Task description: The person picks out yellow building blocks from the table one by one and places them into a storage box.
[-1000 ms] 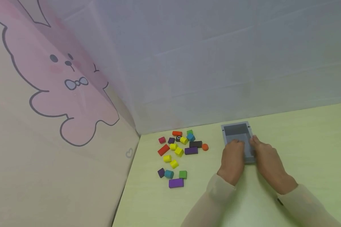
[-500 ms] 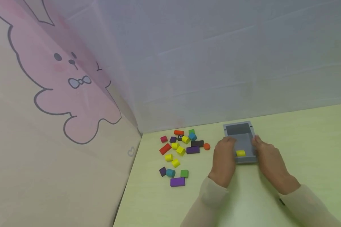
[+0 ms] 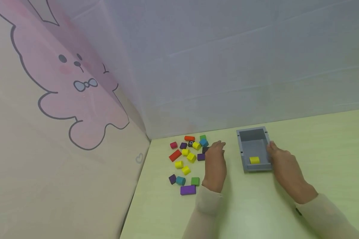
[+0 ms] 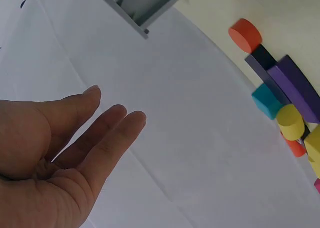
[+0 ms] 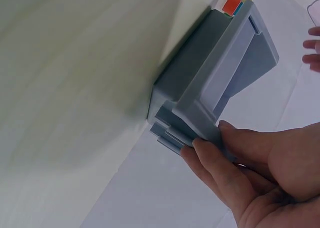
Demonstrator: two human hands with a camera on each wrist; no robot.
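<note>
My right hand (image 3: pixel 287 171) pinches the right wall of a grey open-topped box (image 3: pixel 258 167), thumb on the rim side and fingers outside in the right wrist view. Inside, a yellow block (image 3: pixel 254 160) lies near the front wall. My left hand (image 3: pixel 216 166) is off the box, over the right edge of a group of coloured blocks, with loosely extended fingers and nothing in them. It partly covers a black block (image 3: pixel 205 150) and a purple block (image 3: pixel 201 157) in the head view. An orange round block (image 4: pixel 245 35), hidden there, shows in the left wrist view.
Left of the hands lie several more blocks, among them a red bar (image 3: pixel 175 155), a yellow cube (image 3: pixel 191 157), a green cube (image 3: pixel 195 181) and a purple bar (image 3: pixel 188 190). A pale sheet (image 3: pixel 227 66) hangs behind the table; a rabbit-printed sheet (image 3: pixel 42 159) borders its left.
My left hand has come out of the box and moved left toward the blocks, leaving the yellow block in the box. My right hand has stayed on the box's right wall.
</note>
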